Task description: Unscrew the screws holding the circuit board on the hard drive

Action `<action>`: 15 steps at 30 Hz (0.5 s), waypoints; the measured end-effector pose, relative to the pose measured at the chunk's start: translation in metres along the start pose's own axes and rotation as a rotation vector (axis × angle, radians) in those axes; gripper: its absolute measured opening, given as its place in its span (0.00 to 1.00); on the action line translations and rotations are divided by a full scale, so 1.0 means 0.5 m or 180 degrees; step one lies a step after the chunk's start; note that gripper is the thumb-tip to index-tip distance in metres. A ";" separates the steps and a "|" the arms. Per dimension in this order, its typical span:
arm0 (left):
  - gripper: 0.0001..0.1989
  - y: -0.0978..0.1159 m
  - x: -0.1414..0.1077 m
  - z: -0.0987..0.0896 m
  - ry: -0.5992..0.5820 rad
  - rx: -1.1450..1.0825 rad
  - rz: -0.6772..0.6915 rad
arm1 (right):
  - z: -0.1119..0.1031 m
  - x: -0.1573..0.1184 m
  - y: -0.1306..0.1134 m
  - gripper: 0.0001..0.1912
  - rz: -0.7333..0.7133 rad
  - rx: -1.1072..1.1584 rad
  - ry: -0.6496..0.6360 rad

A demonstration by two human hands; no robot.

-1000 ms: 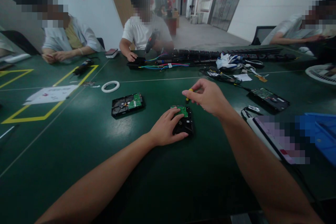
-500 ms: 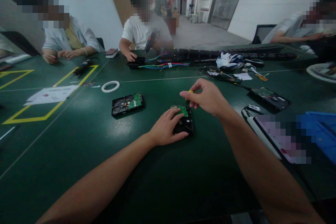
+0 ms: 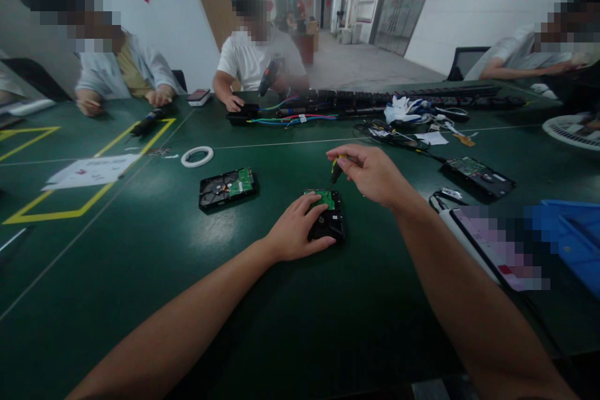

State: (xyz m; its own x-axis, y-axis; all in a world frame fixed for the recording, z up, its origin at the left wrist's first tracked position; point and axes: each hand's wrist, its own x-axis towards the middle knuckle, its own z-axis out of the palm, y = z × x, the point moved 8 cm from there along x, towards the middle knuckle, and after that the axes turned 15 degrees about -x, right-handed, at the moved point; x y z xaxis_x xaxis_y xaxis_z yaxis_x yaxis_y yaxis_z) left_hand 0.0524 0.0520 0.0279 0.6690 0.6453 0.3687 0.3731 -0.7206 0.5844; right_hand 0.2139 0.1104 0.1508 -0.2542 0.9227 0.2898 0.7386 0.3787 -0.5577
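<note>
Near the middle of the table lies a black hard drive [image 3: 334,225] with its green circuit board [image 3: 328,199] facing up. My left hand [image 3: 297,225] grips it from the left, fingers on the board and thumb along the near edge, covering much of its left side. A small screwdriver [image 3: 335,170] with a yellow and dark handle is pinched in my closed right hand [image 3: 372,174]. It stands nearly upright over the drive's far right corner. Whether its tip touches a screw is too small to tell.
A second hard drive [image 3: 227,189] lies to the left, and another [image 3: 479,176] to the right. A white ring [image 3: 197,156], a phone [image 3: 492,244], a blue bin [image 3: 574,240] and cable bundles [image 3: 403,100] surround the work. Co-workers sit across the table; one holds a power drill [image 3: 269,77].
My right hand has shifted its fingers around the screwdriver, baring more of the handle. My left hand stays on the drive. A co-worker's hand at left has moved toward a dark tool.
</note>
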 end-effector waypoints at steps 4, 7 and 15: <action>0.41 -0.001 0.000 0.000 0.0019 -0.0036 -0.0011 | 0.005 0.000 -0.005 0.12 -0.0046 0.0254 -0.0052; 0.41 -0.001 0.000 0.000 0.0010 -0.0035 -0.0022 | 0.008 -0.006 -0.006 0.12 0.0177 0.0367 -0.0028; 0.41 0.000 0.001 0.000 0.0001 -0.0015 -0.0003 | -0.022 -0.018 -0.015 0.24 0.0387 -0.0724 0.0537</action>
State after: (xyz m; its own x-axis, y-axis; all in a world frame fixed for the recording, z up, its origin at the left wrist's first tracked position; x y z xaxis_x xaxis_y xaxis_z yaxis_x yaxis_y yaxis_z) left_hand 0.0526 0.0521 0.0281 0.6686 0.6461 0.3682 0.3708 -0.7188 0.5881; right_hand 0.2174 0.0984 0.1609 -0.0623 0.9280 0.3673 0.8829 0.2229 -0.4134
